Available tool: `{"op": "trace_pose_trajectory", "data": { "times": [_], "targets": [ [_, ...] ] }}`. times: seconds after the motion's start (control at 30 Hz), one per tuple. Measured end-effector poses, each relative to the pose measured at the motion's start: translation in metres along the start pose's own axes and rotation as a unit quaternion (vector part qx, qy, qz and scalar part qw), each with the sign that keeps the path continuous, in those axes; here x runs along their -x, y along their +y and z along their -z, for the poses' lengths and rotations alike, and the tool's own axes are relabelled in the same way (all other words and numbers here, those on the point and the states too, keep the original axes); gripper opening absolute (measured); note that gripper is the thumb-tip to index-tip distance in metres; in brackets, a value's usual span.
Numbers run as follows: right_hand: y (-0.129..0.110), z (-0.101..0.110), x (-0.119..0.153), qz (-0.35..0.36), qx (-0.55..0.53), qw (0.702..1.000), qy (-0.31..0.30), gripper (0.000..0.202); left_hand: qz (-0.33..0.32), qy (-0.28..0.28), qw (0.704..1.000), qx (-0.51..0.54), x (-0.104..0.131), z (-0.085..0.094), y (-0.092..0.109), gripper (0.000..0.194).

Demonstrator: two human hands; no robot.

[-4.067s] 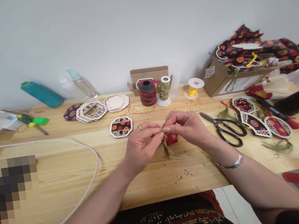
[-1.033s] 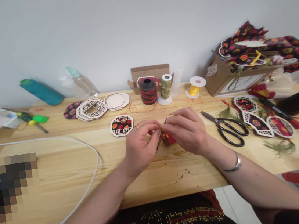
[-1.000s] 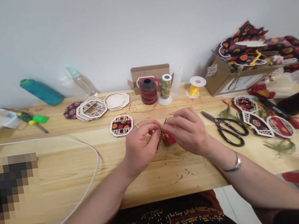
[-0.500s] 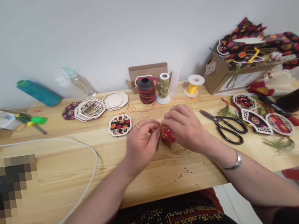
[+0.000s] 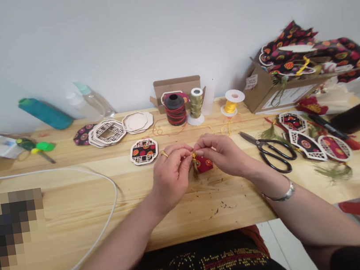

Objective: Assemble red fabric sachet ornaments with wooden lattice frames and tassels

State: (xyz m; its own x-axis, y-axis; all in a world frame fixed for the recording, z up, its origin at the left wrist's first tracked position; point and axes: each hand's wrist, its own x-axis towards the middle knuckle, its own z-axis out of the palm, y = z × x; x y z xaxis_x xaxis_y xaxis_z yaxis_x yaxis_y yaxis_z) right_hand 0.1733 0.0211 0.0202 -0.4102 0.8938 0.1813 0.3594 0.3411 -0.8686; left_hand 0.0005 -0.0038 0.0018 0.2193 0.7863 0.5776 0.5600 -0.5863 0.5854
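Observation:
Low over the table, a small red patterned fabric piece (image 5: 205, 162) hangs or rests between my hands, with a yellow cord (image 5: 194, 156) at its upper left corner and an olive tassel beside it. My left hand (image 5: 173, 174), with a ring on one finger, pinches at the cord from the left. From the right, my right hand (image 5: 221, 153) pinches at the same cord, its thumb and forefinger close to the left fingertips. The fingers partly hide the cord. A patterned fretwork piece (image 5: 144, 152) lies left of my hands.
Black-handled scissors (image 5: 274, 150) lie to the right, beside finished-looking ornaments (image 5: 307, 146). Thread spools (image 5: 175, 111) stand behind my hands. A cardboard box (image 5: 261, 90) with fabric is at back right. A white cable (image 5: 111, 185) curves across the left side.
My right hand has turned and its fingers have drawn back, showing more of the red fabric piece and yellow cord. The left hand has barely moved.

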Motion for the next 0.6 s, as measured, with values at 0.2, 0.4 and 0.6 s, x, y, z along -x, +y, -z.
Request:
{"op": "trace_pose_trajectory", "data": {
  "times": [0.2,0.4,0.6],
  "targets": [
    [0.0,-0.003,0.0,-0.103,-0.119,0.987,-0.007,0.018,-0.029,0.028,0.999,-0.032,0.003,-0.001,-0.003,0.011],
    [0.001,-0.008,0.001,-0.152,-0.176,0.972,0.024,0.017,-0.077,0.033,0.99,-0.114,0.002,0.002,-0.005,0.012],
    [-0.004,-0.01,0.0,-0.178,-0.195,0.963,0.052,0.015,-0.094,0.025,0.986,-0.134,0.002,0.002,-0.002,0.014]
  ]
}}
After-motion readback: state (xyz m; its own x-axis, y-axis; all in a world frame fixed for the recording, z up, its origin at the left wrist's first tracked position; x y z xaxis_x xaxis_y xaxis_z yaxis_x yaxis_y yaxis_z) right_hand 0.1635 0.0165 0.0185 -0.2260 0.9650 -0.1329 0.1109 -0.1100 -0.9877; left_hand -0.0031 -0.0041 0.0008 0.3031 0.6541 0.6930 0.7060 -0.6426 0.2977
